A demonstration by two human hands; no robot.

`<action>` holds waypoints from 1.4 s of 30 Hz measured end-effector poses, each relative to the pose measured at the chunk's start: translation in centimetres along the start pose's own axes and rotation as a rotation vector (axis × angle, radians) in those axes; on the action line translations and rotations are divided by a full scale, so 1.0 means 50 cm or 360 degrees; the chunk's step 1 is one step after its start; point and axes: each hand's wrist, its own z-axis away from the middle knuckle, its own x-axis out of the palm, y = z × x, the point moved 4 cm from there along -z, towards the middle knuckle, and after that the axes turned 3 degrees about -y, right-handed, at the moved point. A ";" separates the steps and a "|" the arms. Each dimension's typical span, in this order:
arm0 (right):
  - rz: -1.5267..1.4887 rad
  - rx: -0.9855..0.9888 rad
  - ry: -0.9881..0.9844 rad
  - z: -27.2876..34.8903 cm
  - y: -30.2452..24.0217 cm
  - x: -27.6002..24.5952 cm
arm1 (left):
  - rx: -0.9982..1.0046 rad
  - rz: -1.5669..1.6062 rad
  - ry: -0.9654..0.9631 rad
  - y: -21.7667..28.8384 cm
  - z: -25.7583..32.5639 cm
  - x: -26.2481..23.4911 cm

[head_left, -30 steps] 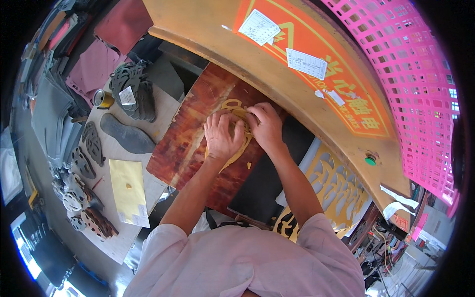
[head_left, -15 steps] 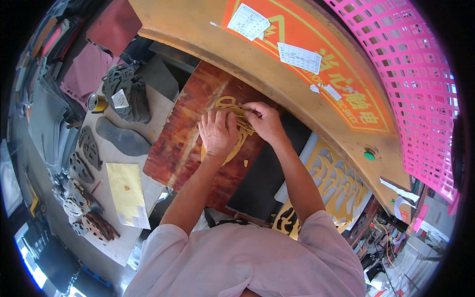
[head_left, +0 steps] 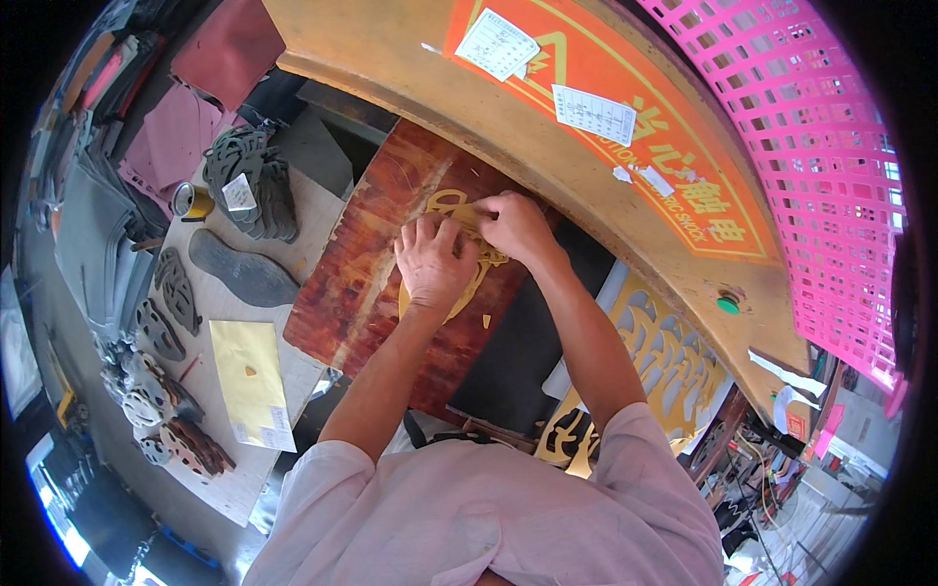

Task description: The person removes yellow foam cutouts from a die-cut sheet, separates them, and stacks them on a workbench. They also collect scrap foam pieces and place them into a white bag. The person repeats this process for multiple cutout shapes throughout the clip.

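Observation:
Several thin yellow cut-out pieces (head_left: 447, 199), with open strap-like shapes, lie piled on a red-brown board (head_left: 344, 310). My left hand (head_left: 434, 262) rests over the pile, fingers bent around the yellow pieces and partly hiding them. My right hand (head_left: 512, 230) pinches the pieces' far right edge between thumb and fingers. Both hands are close together, near the board's far side. Below my left hand a rounded yellow part shows, and a small yellow scrap (head_left: 486, 320) lies beside it. My palms hide the exact grip.
An orange-brown machine beam (head_left: 391, 83) crosses just beyond my hands. To the right are a black mat (head_left: 508, 366) and a punched yellow sheet (head_left: 674, 361). A side table at left bears grey cut-outs (head_left: 256, 186), a dark sole shape (head_left: 239, 266), a can (head_left: 191, 201) and yellow paper (head_left: 248, 381).
My left hand has shifted slightly right, its fingers more bent. The right hand has moved a little up and left, and the yellow pieces between the hands have shifted.

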 end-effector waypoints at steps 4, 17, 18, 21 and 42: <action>0.0366 0.0095 -0.0167 -0.029 -0.034 -0.008 | 0.0027 0.0019 0.0014 0.002 0.001 -0.001; 0.1107 -0.0237 -0.0343 -0.082 -0.099 0.022 | -0.0007 -0.0088 -0.0003 -0.005 0.009 0.017; 0.1046 -0.0265 -0.0163 -0.067 -0.099 0.014 | -0.0011 -0.0109 -0.0039 -0.004 0.008 0.020; 0.0679 -0.0330 0.0398 0.029 -0.077 -0.015 | -0.0072 -0.0001 -0.0072 -0.014 -0.003 0.014; 0.0228 -0.0057 0.0495 0.024 0.005 0.041 | 0.0403 -0.0268 -0.0224 -0.011 0.021 -0.013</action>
